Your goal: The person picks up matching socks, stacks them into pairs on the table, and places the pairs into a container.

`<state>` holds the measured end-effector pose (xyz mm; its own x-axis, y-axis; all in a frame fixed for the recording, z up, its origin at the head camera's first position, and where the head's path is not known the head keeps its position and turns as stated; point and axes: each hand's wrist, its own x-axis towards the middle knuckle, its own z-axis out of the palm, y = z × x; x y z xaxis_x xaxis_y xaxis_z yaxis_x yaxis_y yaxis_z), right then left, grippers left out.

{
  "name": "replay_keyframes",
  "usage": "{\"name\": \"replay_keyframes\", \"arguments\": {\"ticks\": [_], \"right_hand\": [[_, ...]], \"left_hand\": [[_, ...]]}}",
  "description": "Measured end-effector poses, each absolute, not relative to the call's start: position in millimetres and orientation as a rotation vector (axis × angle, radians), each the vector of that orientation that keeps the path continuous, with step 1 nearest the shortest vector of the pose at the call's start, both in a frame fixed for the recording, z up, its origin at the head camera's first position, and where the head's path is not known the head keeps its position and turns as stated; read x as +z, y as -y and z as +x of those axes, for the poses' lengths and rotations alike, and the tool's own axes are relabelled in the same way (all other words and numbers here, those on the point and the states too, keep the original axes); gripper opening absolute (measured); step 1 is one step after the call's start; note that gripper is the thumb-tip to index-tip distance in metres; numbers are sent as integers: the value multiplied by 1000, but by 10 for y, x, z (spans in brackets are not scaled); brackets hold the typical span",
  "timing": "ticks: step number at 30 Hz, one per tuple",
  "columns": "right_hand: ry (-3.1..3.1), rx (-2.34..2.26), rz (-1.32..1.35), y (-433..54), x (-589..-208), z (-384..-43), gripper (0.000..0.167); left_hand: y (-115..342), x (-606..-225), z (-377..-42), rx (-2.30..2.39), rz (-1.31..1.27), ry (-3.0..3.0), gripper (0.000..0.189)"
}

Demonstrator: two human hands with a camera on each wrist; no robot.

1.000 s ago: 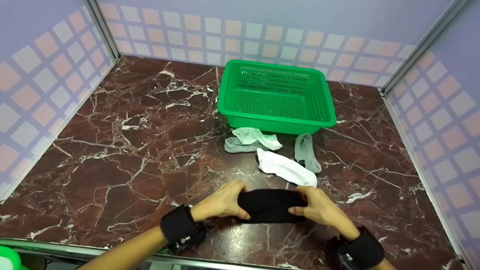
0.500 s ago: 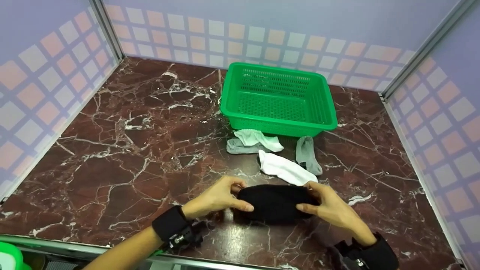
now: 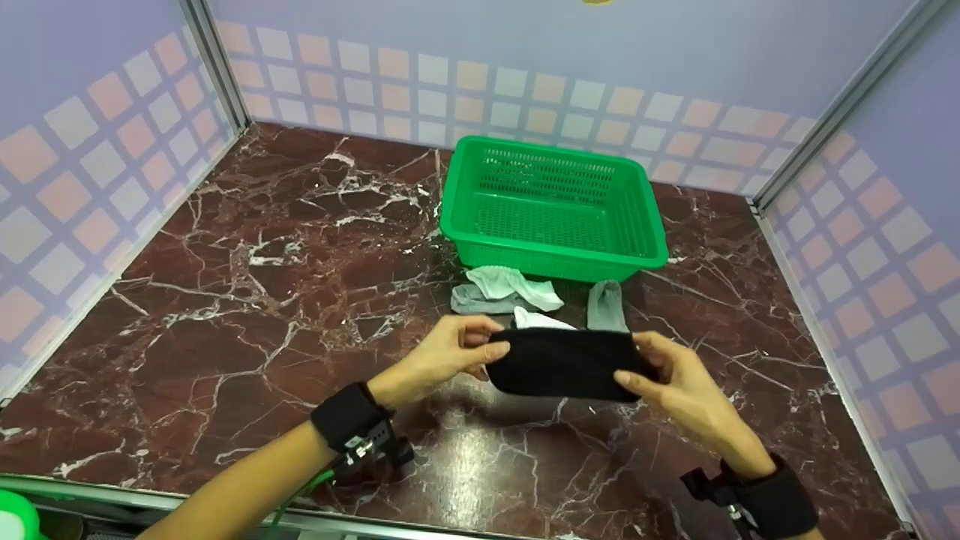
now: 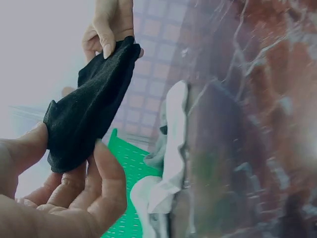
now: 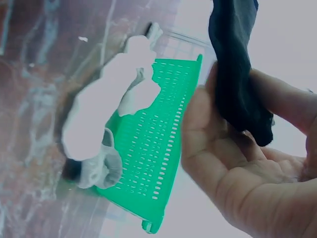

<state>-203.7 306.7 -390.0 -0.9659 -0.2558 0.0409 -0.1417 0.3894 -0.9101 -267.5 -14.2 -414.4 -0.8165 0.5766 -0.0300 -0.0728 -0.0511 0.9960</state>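
Note:
A black sock (image 3: pixel 566 364) is stretched sideways between both hands, raised off the table. My left hand (image 3: pixel 454 349) pinches its left end, thumb on the near face and fingers behind. At the other end, my right hand (image 3: pixel 679 382) grips it the same way. The left wrist view shows the sock (image 4: pixel 91 106) hanging in a flat strip from one hand to the other. Just beyond it lie a white sock (image 3: pixel 536 319), partly hidden by the black one, and a grey sock (image 3: pixel 606 304). A second white sock (image 3: pixel 517 286) lies across another grey sock (image 3: pixel 472 300).
A green perforated basket (image 3: pixel 555 259) stands at the back of the marbled table (image 3: pixel 300 375), right behind the socks. Patterned panels (image 3: pixel 420 82) enclose the back and sides. A metal edge (image 3: pixel 172 504) runs along the front, with a green object (image 3: pixel 19 514) at the lower left.
Both hands have lifted the black sock up from the table and moved it away from the body, so it now covers part of the white sock. The basket and other socks stay put.

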Motion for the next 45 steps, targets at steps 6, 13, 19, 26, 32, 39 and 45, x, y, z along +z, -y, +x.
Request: {"name": "replay_keyframes", "arguments": {"ticks": [6, 13, 19, 26, 32, 39, 45], "right_hand": [[-2590, -1733, -291, -3040, -3748, -2105, 49], [-2660, -1839, -243, -3013, -3516, -2333, 53], [-2597, -2034, -250, -2958, -3313, -2633, 46], [-2478, -2249, -286, -2890, -3168, -3041, 45], [-2401, -2339, -204, -2851, -3060, -3369, 47], [-2297, -2405, -99, -2853, -2985, -3748, 43], [-2402, -2287, 4, -2817, -3043, -4061, 32]], "left_hand": [[149, -3948, -2775, 2017, 494, -1651, 35], [119, -3674, -3021, 2124, 497, -1627, 40], [68, -3433, -3316, 2230, 549, -1657, 42], [3, -3266, -3663, 2328, 466, -1707, 39], [-69, -3174, -3939, 2413, 411, -1750, 36], [-220, -3138, -4315, 2498, 343, -1839, 34], [-321, -3185, -4556, 2461, 277, -1996, 32]]}}
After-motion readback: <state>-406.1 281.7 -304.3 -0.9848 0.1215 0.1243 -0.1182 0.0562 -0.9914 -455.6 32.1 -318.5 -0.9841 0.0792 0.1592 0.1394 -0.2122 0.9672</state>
